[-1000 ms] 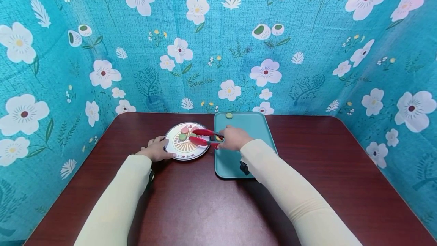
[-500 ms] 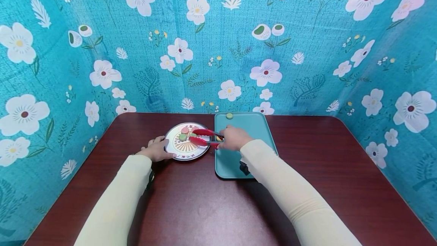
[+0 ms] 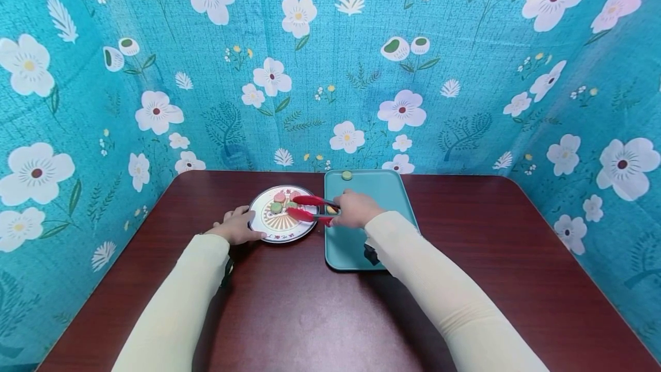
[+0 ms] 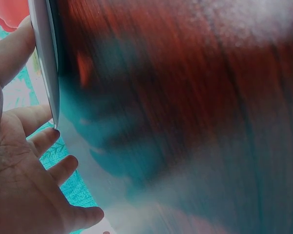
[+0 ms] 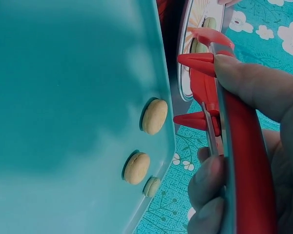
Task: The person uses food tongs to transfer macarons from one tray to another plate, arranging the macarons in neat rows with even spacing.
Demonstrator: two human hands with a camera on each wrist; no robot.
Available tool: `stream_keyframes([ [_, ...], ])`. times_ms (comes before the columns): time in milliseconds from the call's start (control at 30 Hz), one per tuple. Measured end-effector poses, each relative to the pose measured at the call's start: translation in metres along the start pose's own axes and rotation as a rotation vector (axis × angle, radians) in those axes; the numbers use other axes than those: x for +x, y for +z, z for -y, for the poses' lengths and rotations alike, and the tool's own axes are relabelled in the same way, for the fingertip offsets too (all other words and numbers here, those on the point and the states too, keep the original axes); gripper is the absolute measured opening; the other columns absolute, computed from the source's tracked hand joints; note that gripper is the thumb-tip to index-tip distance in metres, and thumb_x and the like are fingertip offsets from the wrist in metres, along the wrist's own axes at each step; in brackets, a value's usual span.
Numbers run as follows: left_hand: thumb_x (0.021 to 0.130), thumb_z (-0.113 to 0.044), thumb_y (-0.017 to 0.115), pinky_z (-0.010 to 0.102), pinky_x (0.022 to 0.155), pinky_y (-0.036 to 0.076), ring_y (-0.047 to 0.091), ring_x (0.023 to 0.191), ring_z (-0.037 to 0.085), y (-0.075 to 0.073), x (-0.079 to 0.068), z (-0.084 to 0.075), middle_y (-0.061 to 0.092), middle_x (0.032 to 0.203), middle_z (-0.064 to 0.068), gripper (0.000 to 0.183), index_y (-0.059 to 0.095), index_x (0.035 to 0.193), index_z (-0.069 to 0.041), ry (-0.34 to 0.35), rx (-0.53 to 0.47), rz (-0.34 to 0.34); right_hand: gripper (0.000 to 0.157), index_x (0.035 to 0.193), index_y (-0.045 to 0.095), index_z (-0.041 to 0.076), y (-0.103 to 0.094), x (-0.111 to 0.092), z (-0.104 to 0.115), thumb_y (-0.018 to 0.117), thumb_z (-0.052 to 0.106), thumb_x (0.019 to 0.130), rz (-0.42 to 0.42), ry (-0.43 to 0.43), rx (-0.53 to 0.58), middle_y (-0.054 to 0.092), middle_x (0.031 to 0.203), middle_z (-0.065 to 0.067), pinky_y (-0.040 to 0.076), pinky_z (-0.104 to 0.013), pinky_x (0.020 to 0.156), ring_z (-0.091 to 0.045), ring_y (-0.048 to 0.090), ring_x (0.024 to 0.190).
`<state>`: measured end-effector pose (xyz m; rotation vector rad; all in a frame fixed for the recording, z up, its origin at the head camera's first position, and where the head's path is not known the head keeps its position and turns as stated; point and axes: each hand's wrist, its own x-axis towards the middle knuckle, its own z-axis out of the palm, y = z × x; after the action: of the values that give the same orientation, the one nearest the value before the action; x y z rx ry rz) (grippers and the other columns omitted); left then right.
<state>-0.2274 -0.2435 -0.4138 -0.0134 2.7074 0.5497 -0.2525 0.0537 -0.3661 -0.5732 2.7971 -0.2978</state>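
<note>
1. Under everything I see a worktop, dark reddish-brown with wood grain and rounded far corners.
2. Its surface is glossy: on my head view a pale sheen shows near the front, and my left wrist view shows blurred reflections in it.
3. Left of its middle I have a round white plate with a dark rim.
4. Just right of that I have a teal tray, longer front to back, its far end at the worktop's back edge.
5. I see a narrow gap between plate and tray.
</note>
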Motion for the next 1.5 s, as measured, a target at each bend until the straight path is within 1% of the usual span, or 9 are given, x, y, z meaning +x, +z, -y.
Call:
stream_keyframes([
  [133, 0.085, -0.042, 0.07, 0.074, 0.105, 0.009, 0.014, 0.136, 0.049, -0.001, -0.002, -0.001, 0.017, 0.153, 0.027, 0.088, 0.029, 0.149, 0.002, 0.001, -0.001, -0.002, 0.054, 0.123, 0.065, 0.01, -0.002, -0.003, -0.001, 0.078, 0.038, 0.08, 0.0, 0.011, 0.012, 0.054, 0.099, -0.003, 0.048, -0.035, 0.071, -0.019, 0.051, 0.088],
  [433, 0.085, -0.042, 0.071, 0.073, 0.106, 0.01, 0.015, 0.136, 0.049, 0.001, 0.0, -0.001, 0.018, 0.153, 0.026, 0.088, 0.029, 0.149, 0.001, -0.013, 0.006, -0.01, 0.058, 0.124, 0.065, 0.011, -0.001, -0.008, -0.004, 0.081, 0.038, 0.077, -0.021, 0.012, 0.011, 0.055, 0.099, -0.004, 0.048, -0.035, 0.07, -0.019, 0.051, 0.088],
  [667, 0.085, -0.043, 0.07, 0.073, 0.106, 0.009, 0.014, 0.136, 0.049, 0.0, 0.002, 0.0, 0.017, 0.153, 0.026, 0.089, 0.029, 0.149, 0.002, -0.01, 0.003, 0.001, 0.068, 0.133, 0.06, 0.011, 0.001, -0.011, -0.009, 0.082, 0.039, 0.075, -0.042, 0.02, 0.009, 0.056, 0.107, -0.005, 0.051, -0.035, 0.07, -0.018, 0.052, 0.09],
  [900, 0.084, -0.044, 0.07, 0.074, 0.105, 0.009, 0.013, 0.136, 0.05, -0.001, 0.001, 0.001, 0.017, 0.153, 0.027, 0.09, 0.028, 0.149, 0.004, -0.003, 0.002, 0.003, 0.069, 0.133, 0.059, 0.012, 0.001, -0.016, -0.012, 0.083, 0.038, 0.074, -0.059, 0.0, 0.017, 0.057, 0.109, -0.006, 0.051, -0.035, 0.069, -0.018, 0.052, 0.09],
  [1167, 0.085, -0.042, 0.069, 0.074, 0.105, 0.009, 0.014, 0.136, 0.049, 0.0, 0.001, 0.0, 0.017, 0.153, 0.027, 0.088, 0.029, 0.149, 0.003, -0.001, 0.0, -0.004, 0.074, 0.138, 0.055, 0.011, 0.001, -0.021, -0.017, 0.081, 0.041, 0.075, -0.068, -0.016, 0.028, 0.057, 0.119, -0.01, 0.052, -0.036, 0.072, -0.019, 0.054, 0.093],
  [1300, 0.086, -0.043, 0.069, 0.074, 0.105, 0.009, 0.013, 0.136, 0.049, 0.0, 0.0, 0.0, 0.016, 0.153, 0.027, 0.088, 0.028, 0.149, 0.003, 0.004, 0.0, 0.004, 0.078, 0.14, 0.053, 0.011, 0.0, -0.024, -0.019, 0.083, 0.04, 0.074, -0.072, -0.001, 0.051, 0.057, 0.117, -0.01, 0.052, -0.034, 0.068, -0.019, 0.054, 0.091],
  [1500, 0.086, -0.044, 0.068, 0.073, 0.105, 0.01, 0.013, 0.137, 0.048, 0.0, 0.0, 0.0, 0.017, 0.154, 0.026, 0.087, 0.029, 0.149, 0.002, -0.002, 0.003, 0.004, 0.079, 0.141, 0.051, 0.012, -0.003, -0.029, -0.023, 0.083, 0.04, 0.074, -0.083, 0.004, 0.064, 0.056, 0.111, -0.009, 0.05, -0.032, 0.065, -0.019, 0.053, 0.088],
])
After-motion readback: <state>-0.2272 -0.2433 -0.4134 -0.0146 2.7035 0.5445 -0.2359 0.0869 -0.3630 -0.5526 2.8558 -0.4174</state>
